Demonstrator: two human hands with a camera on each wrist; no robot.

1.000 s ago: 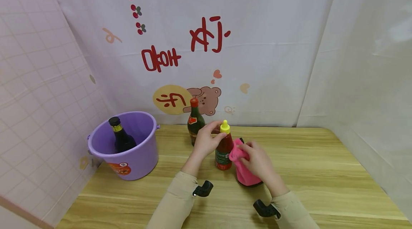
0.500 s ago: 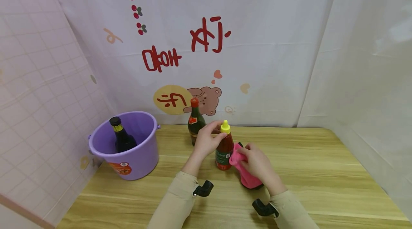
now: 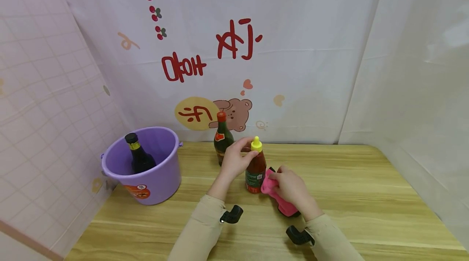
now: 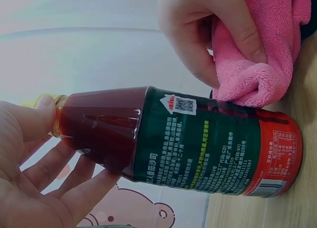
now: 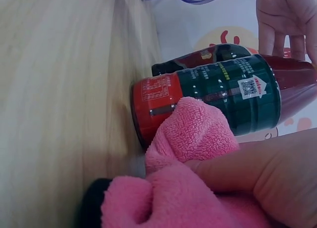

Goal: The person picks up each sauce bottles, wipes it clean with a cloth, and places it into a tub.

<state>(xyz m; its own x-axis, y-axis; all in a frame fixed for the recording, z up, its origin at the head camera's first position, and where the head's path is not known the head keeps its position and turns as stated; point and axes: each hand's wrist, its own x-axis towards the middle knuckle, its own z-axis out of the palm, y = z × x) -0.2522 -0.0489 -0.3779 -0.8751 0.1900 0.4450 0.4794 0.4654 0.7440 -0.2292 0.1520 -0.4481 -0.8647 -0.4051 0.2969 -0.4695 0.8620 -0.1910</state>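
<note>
Your left grip (image 3: 234,161) pinches the sauce bottle (image 3: 255,167) at its neck, thumb and fingers closed just below and against the yellow cap (image 3: 256,145). The bottle stands upright on the table (image 3: 366,196), near the middle, with dark red sauce showing above its green label (image 4: 198,143). A red band (image 4: 277,153) runs round its base, and a white arrow patch with a square code (image 4: 184,104) sits at the upper edge of the green.

Your right grip (image 3: 294,189) pinches the pink cloth (image 4: 275,39) between thumb and fingers. A bunched fold of it touches the lower right side of the bottle, where the green label meets the red band. The rest of the cloth trails nearer to you and to the right, ending in a dark edge (image 3: 291,214) low by the table.

Just beyond your left grip, on the far side, stands a green bottle (image 3: 222,143) with a red cap (image 3: 221,117). Well to the left is a purple bucket (image 3: 166,183), and inside it a dark bottle (image 3: 142,160) leans left, black cap above the rim. At the far side hangs a white backdrop (image 3: 311,82) printed with a bear (image 3: 237,115) and red characters.
</note>
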